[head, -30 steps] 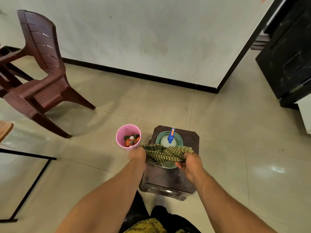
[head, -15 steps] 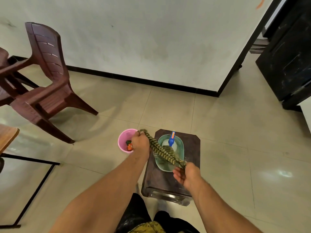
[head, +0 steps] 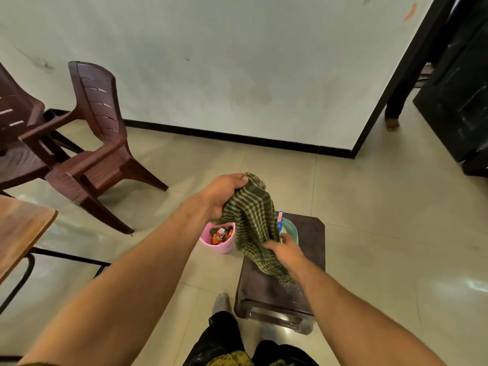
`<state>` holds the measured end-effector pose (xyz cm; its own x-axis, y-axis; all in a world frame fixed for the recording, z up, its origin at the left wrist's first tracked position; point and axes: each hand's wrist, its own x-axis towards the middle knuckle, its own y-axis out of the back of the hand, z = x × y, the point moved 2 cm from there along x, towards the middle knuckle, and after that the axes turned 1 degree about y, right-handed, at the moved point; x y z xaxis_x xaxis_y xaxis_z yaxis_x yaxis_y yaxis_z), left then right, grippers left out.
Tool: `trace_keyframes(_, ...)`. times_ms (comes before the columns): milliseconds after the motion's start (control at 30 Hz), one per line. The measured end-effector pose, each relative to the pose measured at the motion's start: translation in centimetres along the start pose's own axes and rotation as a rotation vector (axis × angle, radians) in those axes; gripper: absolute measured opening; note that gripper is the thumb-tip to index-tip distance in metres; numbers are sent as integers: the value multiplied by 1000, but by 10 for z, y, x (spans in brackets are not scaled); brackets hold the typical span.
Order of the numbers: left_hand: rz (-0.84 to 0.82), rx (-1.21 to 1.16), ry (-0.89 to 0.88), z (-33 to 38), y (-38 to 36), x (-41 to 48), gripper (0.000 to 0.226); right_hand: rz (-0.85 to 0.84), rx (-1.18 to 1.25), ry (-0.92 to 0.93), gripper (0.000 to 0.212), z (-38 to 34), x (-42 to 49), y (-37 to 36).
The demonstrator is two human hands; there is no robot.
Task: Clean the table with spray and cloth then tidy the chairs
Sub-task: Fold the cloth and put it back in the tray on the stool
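Observation:
A green checked cloth point(head: 252, 225) hangs between my hands above a low dark stool point(head: 280, 289). My left hand point(head: 224, 192) grips its upper end, raised high. My right hand point(head: 286, 250) holds its lower part just over the stool. Behind the cloth, a spray bottle with a blue and orange top point(head: 280, 217) stands in a teal basin point(head: 291, 229) on the stool; most of both is hidden. The wooden table's corner point(head: 23, 228) shows at the left edge. Two maroon plastic chairs point(head: 97, 154) stand beyond it near the wall.
A pink bucket point(head: 219, 243) with wrappers inside sits on the tiled floor left of the stool. The table's black metal frame point(head: 66, 257) runs along the floor at left. A dark cabinet point(head: 459, 107) stands at the far right. My legs are at the bottom.
My left hand has lifted the cloth's end higher, and the cloth now hangs down unfurled instead of stretched. My right hand stays low over the stool. The view has shifted, showing more table and chairs.

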<state>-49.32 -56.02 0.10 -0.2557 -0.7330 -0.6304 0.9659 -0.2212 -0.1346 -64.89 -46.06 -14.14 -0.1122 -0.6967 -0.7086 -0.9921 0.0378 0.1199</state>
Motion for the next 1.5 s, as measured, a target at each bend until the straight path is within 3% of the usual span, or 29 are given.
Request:
trace_keyframes(100, -123, 18, 44, 13, 6, -20, 25, -110, -5, 90, 41, -13, 3, -9)
trace_keyframes(233, -85, 441, -15, 33, 28, -28, 25, -154, -104, 254, 16, -40, -2, -12)
trace_keyframes(300, 75, 583, -177, 47, 41, -26, 24, -191, -154, 285, 15, -55, -11, -10)
trace_keyframes(433, 385, 559, -428, 50, 72, -10, 32, -220, 0, 276, 27, -78, -27, -13)
trace_keyframes(533, 648, 461, -272, -1, 102, 13, 47, -256, 280, 246, 32, -98, -36, -21)
trace_keyframes(600, 747, 334, -111, -52, 114, 21, 42, -307, 404, 234, 29, -108, -44, -32)
trace_keyframes(667, 686, 189, 47, -101, 110, 14, 40, -316, 458, 204, 19, -110, -50, -42)
trace_keyframes(767, 274, 10, 345, -159, 85, -10, 60, -275, 436, 163, 17, -106, -58, -58)
trace_keyframes(867, 41, 10, 405, -179, 72, -21, 81, -227, 415, 127, 22, -93, -65, -71)
trace_keyframes(967, -8, -107, 332, -167, 60, -29, 76, -189, 460, 78, 30, -81, -71, -76)
trace_keyframes(1100, -15, -78, 150, -149, 57, -37, 42, -194, 545, -27, 28, -65, -82, -69)
trace_keyframes(1233, -40, -90, 191, -156, 61, -28, 57, -226, 677, -45, 35, -53, -86, -53)
trace_keyframes(1367, -84, -217, 254, -160, 55, -23, 49, -232, 783, -50, 45, -43, -82, -40)
trace_keyframes(1500, 98, -361, 196, -164, 53, -12, 33, -189, 790, -54, 36, -39, -72, -16)
